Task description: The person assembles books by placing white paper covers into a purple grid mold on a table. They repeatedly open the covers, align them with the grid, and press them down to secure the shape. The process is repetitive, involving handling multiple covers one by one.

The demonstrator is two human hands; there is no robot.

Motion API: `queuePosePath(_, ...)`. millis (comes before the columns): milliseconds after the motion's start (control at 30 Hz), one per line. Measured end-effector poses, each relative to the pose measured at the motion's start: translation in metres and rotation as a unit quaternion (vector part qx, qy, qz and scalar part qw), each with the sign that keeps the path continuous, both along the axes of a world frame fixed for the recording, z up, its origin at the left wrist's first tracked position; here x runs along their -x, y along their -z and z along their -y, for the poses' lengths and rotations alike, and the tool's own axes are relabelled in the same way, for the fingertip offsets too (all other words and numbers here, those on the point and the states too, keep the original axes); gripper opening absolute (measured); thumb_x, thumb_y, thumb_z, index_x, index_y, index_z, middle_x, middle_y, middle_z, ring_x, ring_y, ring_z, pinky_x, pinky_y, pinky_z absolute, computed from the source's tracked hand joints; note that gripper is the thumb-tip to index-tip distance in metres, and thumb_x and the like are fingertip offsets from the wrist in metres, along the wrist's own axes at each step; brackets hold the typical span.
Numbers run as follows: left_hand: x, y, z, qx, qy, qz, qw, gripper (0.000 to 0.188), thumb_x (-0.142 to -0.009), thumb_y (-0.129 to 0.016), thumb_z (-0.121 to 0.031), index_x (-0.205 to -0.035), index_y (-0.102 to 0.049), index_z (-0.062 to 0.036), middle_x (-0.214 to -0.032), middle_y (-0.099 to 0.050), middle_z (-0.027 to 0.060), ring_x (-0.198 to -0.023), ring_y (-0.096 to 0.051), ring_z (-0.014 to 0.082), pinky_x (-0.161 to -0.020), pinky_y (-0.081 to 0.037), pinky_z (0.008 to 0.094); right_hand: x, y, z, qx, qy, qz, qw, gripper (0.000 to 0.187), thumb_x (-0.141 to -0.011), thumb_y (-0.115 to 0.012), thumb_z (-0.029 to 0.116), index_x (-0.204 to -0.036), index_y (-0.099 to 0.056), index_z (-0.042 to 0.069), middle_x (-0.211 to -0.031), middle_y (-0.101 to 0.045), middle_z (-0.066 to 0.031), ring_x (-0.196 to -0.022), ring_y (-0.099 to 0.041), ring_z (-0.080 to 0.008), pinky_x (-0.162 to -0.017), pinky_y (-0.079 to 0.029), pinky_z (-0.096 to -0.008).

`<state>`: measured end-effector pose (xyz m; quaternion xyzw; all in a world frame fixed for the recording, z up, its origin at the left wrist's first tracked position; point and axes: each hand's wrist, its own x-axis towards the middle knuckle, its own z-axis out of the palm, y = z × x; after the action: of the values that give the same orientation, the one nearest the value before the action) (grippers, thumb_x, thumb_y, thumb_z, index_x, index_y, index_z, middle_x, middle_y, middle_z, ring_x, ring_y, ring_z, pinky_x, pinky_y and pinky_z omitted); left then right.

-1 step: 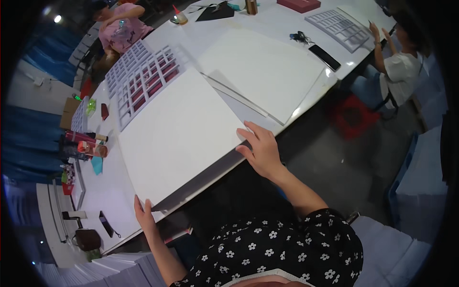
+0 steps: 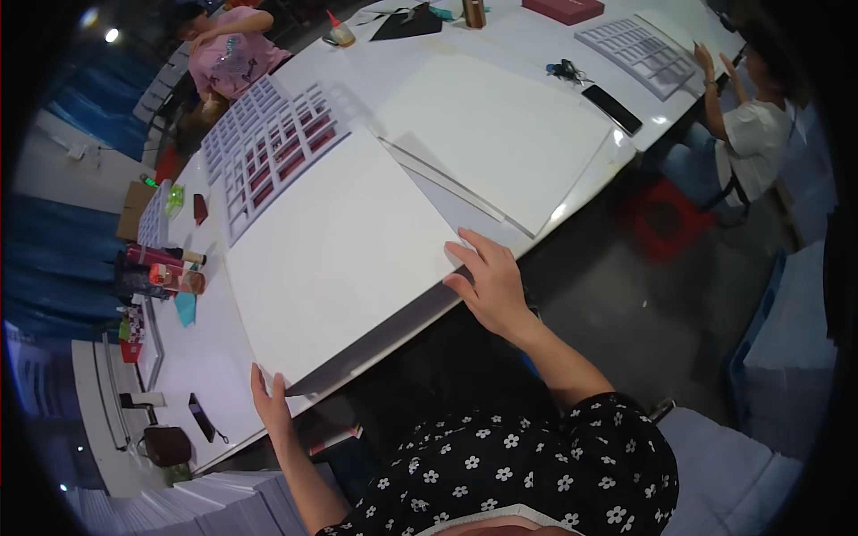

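Observation:
A large white rectangular slab [image 2: 344, 259] lies at the near edge of the table. Its front side is in shadow, and I cannot tell whether it is one board or a stack of sheets. At its near left corner my left hand [image 2: 272, 406] touches the edge, thumb and fingers apart. My right hand [image 2: 490, 281] rests against the right corner, with its fingers spread along the edge and the thumb lower on the side. Grey-white compartment grids [image 2: 281, 156] adjoin the slab's far end, with dark red showing through some openings.
Right of the slab lie a large white sheet [image 2: 500, 134] and a narrow strip [image 2: 447, 183]. Beyond are a phone [image 2: 612, 109], another grid [image 2: 635, 55] and a glue bottle [image 2: 340, 34]. Bottles [image 2: 179, 279] stand left. One person [image 2: 234, 54] works far left, another [image 2: 746, 134] right, near a red stool [image 2: 666, 228].
The view has shifted very slightly. Both hands stay at the slab's corners, and the slab has not visibly moved on the table.

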<state>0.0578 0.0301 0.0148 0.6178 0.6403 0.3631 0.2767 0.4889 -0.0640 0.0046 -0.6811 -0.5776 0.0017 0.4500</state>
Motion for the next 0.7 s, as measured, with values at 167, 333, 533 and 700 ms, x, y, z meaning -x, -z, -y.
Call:
queuePosePath(167,-0.044,-0.041,-0.027,-0.095,0.099,-0.262,0.955,0.067,-0.086,-0.068,-0.013,-0.145,-0.039,0.0036,-0.151,-0.037,0.0284,-0.142,-0.034,0.0409,-0.116,-0.027,0.0440,-0.007,0.003,-0.011,-0.003,-0.025,-0.032,0.999,0.049,-0.088,-0.069,0.037,-0.122,-0.061,0.003,-0.131,-0.057,-0.0184,-0.120,-0.055,-0.0340,-0.097,-0.042,-0.0465)
queuePosePath(333,-0.132,-0.037,-0.070,-0.112,0.249,-0.275,0.922,0.066,-0.089,-0.066,-0.018,-0.146,-0.039,0.0014,-0.152,-0.035,0.0284,-0.144,-0.029,0.0426,-0.117,-0.023,0.0489,-0.039,-0.005,-0.048,0.055,-0.108,-0.042,0.992,0.049,-0.092,-0.063,0.042,-0.121,-0.063,0.003,-0.126,-0.060,-0.0218,-0.115,-0.057,-0.0365,-0.094,-0.043,-0.0470)
queuePosePath(533,-0.201,-0.022,-0.099,-0.118,0.342,-0.317,0.877,0.063,-0.095,-0.061,-0.028,-0.147,-0.037,-0.0015,-0.153,-0.031,0.0275,-0.146,-0.023,0.0421,-0.118,-0.016,0.0518,-0.054,-0.018,-0.129,0.149,-0.152,0.013,0.977,0.043,-0.092,-0.063,0.040,-0.119,-0.064,0.007,-0.127,-0.059,-0.0213,-0.112,-0.059,-0.0374,-0.092,-0.048,-0.0462)
queuePosePath(700,-0.223,-0.032,-0.094,-0.120,0.350,-0.339,0.865,0.058,-0.097,-0.059,-0.031,-0.145,-0.042,-0.0047,-0.153,-0.032,0.0258,-0.145,-0.025,0.0417,-0.117,-0.017,0.0524,-0.054,-0.007,-0.203,0.128,-0.127,0.059,0.982,0.042,-0.089,-0.065,0.044,-0.109,-0.066,0.007,-0.105,-0.063,-0.0170,-0.100,-0.063,-0.0354,-0.084,-0.050,-0.0462)
